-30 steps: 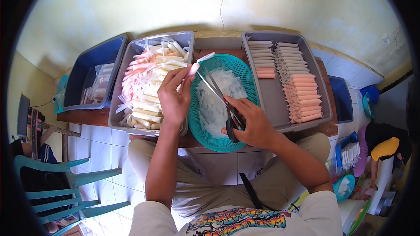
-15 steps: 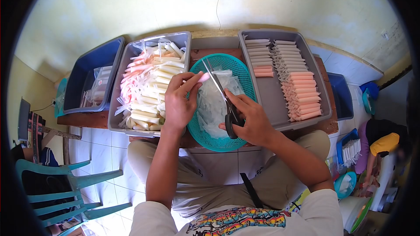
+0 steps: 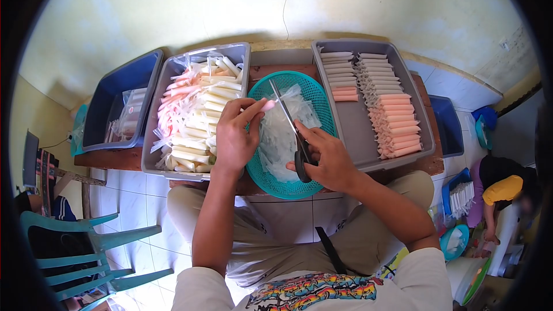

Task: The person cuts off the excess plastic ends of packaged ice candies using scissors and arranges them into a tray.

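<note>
Pinched in my left hand [image 3: 237,132] is a pink tube packet [image 3: 268,105], its end pointing right above the basket. My right hand [image 3: 325,158] grips the black-handled scissors [image 3: 292,121], whose blades point up at the packet's tip and look nearly closed. Below both hands, a teal mesh basket [image 3: 326,106] holds clear plastic scraps [image 3: 282,138]. To the left, a grey bin [image 3: 151,158] contains a loose pile of pink and cream packets. On the right, another grey tray [image 3: 360,132] carries rows of white and pink packets.
A dark blue bin [image 3: 103,100] with bagged packets stands at far left. A green plastic chair [image 3: 86,253] is at lower left. Another blue bin [image 3: 446,126] lies beyond the right tray. A person in black and yellow [image 3: 503,190] is at far right among basins.
My left hand has lowered the packet and turned it to point right. The scissor blades have moved to its tip and come closer together. The plastic at the packet's end no longer shows.
</note>
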The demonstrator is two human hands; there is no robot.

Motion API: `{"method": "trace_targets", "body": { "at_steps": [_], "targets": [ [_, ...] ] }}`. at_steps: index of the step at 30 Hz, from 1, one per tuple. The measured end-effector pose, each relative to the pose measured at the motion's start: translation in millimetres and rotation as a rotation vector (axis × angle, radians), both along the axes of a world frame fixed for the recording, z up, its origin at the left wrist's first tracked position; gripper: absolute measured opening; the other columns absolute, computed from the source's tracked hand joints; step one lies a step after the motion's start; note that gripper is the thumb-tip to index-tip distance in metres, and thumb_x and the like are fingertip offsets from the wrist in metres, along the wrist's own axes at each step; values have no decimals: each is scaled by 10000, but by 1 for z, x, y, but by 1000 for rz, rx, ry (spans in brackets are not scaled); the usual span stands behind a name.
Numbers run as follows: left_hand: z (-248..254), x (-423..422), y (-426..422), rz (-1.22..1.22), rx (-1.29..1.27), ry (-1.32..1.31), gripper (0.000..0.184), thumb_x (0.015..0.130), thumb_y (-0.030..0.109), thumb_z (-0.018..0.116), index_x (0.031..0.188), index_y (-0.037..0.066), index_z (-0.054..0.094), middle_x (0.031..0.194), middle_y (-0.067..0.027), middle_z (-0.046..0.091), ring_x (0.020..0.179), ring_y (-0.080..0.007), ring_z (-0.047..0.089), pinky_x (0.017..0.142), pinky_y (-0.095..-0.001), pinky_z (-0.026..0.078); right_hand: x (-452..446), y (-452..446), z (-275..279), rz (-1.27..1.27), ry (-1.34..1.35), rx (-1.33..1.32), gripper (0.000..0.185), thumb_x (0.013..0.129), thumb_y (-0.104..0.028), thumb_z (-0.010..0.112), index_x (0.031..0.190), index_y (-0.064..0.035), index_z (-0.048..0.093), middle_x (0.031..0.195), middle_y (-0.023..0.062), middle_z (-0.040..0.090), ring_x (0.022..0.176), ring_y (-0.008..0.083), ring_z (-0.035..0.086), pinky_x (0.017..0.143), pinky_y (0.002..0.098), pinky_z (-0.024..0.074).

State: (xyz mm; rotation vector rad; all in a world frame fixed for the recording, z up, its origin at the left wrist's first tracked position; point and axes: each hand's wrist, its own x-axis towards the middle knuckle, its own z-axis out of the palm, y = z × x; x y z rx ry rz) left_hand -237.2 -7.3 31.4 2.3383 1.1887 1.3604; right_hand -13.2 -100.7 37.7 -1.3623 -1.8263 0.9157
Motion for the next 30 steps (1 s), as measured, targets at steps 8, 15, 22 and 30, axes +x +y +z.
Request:
{"method": "trace_targets", "body": {
  "at_steps": [8, 15, 22, 30],
  "targets": [
    [3, -4, -1, -11, 6, 43, 399, 879, -78, 775, 1213, 134, 831, 1049, -113, 736, 921, -294, 726, 801, -402, 585, -6, -4, -10, 18, 305, -212, 954, 897, -332, 915, 1616, 66, 429, 1143, 170, 612, 945, 192, 721, 796, 336, 628],
    [3, -6, 0, -47, 0, 62, 388, 860, -91, 773, 1185, 114, 824, 1034, -110, 736, 937, -302, 722, 822, -410, 587, -4, -2, -13, 32, 417, -290, 933, 931, -321, 891, 1632, 60, 408, 1180, 152, 608, 972, 169, 706, 844, 313, 614],
    [3, -5, 0, -62, -26, 85, 363, 867, -86, 762, 1175, 97, 819, 1032, -107, 734, 967, -307, 713, 835, -420, 581, -4, -3, -17, 18, 402, -265, 937, 933, -316, 888, 1647, 39, 398, 1204, 157, 608, 991, 164, 699, 863, 324, 615],
    [2, -7, 2, -43, -6, 38, 363, 892, -83, 752, 1202, 97, 813, 1054, -114, 743, 923, -298, 720, 823, -403, 587, -8, -3, -20, -4, 408, -242, 928, 930, -321, 888, 1633, 55, 411, 1149, 165, 620, 957, 182, 718, 852, 341, 615]
  ]
}}
